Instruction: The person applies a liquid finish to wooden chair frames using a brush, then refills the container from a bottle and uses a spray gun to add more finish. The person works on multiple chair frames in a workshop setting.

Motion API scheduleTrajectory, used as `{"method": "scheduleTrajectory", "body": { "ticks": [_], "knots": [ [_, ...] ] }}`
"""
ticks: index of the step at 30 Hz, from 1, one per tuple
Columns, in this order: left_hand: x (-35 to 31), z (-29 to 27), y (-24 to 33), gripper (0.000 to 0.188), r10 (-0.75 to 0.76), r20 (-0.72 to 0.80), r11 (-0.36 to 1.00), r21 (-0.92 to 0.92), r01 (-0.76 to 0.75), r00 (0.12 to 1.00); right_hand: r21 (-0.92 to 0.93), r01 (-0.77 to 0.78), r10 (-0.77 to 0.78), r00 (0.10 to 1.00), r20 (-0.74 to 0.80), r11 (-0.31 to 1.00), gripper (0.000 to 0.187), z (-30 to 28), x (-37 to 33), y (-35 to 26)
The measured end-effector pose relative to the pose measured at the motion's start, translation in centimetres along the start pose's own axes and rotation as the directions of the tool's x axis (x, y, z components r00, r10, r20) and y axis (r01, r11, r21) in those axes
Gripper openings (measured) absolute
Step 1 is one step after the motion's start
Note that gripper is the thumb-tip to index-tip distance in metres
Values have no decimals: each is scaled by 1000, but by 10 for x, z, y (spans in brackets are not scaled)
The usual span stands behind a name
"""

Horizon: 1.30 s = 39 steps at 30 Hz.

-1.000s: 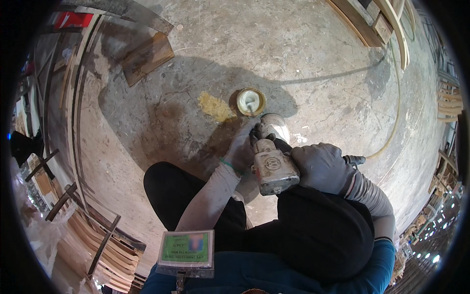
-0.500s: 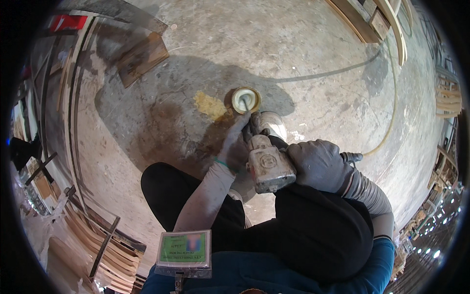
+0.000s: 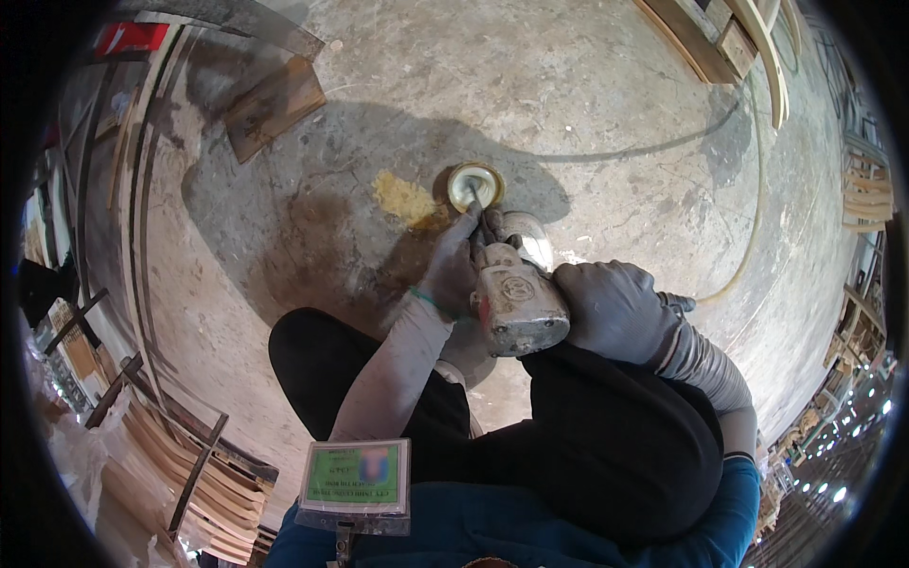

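Observation:
A worn, grey-white air impact wrench [image 3: 521,308] is held over my knees, nose pointing away from me. My gloved right hand [image 3: 611,308] is closed round its handle, at the tool's right side. My gloved left hand [image 3: 450,267] is closed at the nose end, with the forefinger stretched along a thin rod [image 3: 474,192]. The rod's far end dips into a small round tub [image 3: 500,189] of whitish, creamy liquid on the floor. Part of the left fingers is hidden behind the tool. Just right of the nose lies a pale, shiny round thing [image 3: 533,248], partly covered.
A yellowish air hose [image 3: 761,204] curves over the concrete floor from the right hand. Left of the tub is a dried yellow spill [image 3: 404,199]. A wooden board [image 3: 275,109] lies far left, and curved wooden parts [image 3: 194,478] are stacked on a rack near left.
Both hands and the wrench have shifted slightly forward, away from me. The rod sits a little differently in the tub; the grips look the same.

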<state>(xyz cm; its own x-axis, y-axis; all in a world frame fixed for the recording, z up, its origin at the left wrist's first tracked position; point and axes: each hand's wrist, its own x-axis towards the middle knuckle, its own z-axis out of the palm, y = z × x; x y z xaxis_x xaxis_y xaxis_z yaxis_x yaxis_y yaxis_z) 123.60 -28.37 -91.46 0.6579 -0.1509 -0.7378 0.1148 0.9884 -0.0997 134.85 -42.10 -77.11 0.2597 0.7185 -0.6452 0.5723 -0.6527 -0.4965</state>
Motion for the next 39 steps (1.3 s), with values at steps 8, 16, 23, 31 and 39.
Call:
{"method": "scheduleTrajectory", "body": {
  "ticks": [8,16,23,31,39],
  "knots": [
    [-3,8,-5,26,-28,26,997,67,26,999,6,-69,68,994,81,998,45,-2,-3,3],
    [-7,10,-7,31,-88,28,983,162,82,996,-48,-95,99,991,87,994,45,0,-9,5],
    [-5,-2,-6,33,-80,41,989,129,74,996,-55,-116,123,982,146,992,44,-8,-8,-2],
    [-8,1,-7,30,-77,49,996,56,74,996,-57,-32,36,997,68,998,40,-4,-12,3],
    [-13,0,-8,19,-71,-35,997,-27,70,997,-27,-96,98,988,116,995,43,0,-16,4]
  ]
}}
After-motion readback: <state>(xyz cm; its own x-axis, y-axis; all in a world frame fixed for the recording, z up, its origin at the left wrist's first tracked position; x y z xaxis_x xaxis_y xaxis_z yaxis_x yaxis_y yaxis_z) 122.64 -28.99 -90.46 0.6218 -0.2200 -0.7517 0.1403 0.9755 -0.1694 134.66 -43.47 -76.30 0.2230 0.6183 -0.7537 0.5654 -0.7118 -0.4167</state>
